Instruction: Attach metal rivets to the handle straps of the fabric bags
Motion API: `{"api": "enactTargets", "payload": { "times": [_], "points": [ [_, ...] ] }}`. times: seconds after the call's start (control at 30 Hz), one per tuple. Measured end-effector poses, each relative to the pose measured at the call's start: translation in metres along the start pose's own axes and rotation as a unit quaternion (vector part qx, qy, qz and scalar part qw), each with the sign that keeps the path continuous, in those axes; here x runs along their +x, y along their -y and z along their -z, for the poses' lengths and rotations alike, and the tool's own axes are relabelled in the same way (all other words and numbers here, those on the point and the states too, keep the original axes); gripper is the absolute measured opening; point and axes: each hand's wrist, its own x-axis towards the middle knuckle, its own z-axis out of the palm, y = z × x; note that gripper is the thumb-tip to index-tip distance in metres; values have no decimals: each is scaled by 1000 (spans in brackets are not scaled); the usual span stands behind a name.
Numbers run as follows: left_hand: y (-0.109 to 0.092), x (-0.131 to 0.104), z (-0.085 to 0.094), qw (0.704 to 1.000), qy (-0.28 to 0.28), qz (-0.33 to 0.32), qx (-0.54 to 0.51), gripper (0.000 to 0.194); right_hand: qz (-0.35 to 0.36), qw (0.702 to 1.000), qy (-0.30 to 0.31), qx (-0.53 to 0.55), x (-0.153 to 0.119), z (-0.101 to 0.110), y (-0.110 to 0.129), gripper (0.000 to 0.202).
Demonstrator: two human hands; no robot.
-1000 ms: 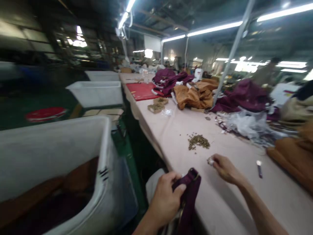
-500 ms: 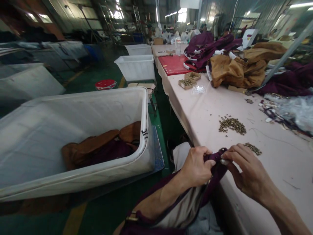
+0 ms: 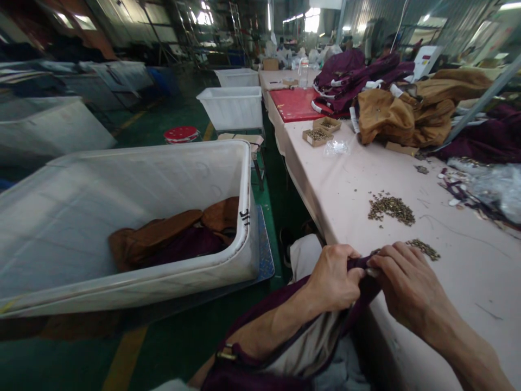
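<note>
A dark purple bag (image 3: 252,374) with a beige lining lies across my lap, its opening around my left forearm. My left hand (image 3: 336,277) is closed on the purple edge of this bag near the table's front edge. Close beside it, my right hand (image 3: 407,282) pinches the same strip of fabric between thumb and fingers. Whatever small piece may sit under the right fingertips is hidden. Just beyond my hands, a small pile of brass-coloured metal fasteners (image 3: 424,248) and a larger pile of fasteners (image 3: 391,210) lie on the pale-covered table (image 3: 337,201).
At left stands a large white bin (image 3: 171,282) holding brown and purple bags (image 3: 163,236). Farther along the table are small cardboard boxes of fasteners (image 3: 317,136), a red board (image 3: 293,106), brown bags (image 3: 386,117) and purple bags (image 3: 358,70). A metal pole (image 3: 480,103) slants at right.
My right fingers have closed down over the purple edge, covering the metal piece that showed there before. The left hand keeps its grip. The whole view has shifted slightly.
</note>
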Motion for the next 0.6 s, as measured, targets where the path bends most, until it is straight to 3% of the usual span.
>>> {"api": "enactTargets", "payload": {
  "times": [0.2, 0.37, 0.6],
  "points": [
    [-1, -3, 0, 1000, -8, -21, 5, 5, -3, 995, -20, 99, -2, 7, -4, 16],
    [-1, -5, -7, 997, -14, -72, 33, 9, -52, 978, -14, 200, -2, 19, -5, 16],
    [-2, -6, -14, 990, 27, -121, 72, 14, -119, 961, 17, 250, -7, 28, -12, 10]
  ]
}}
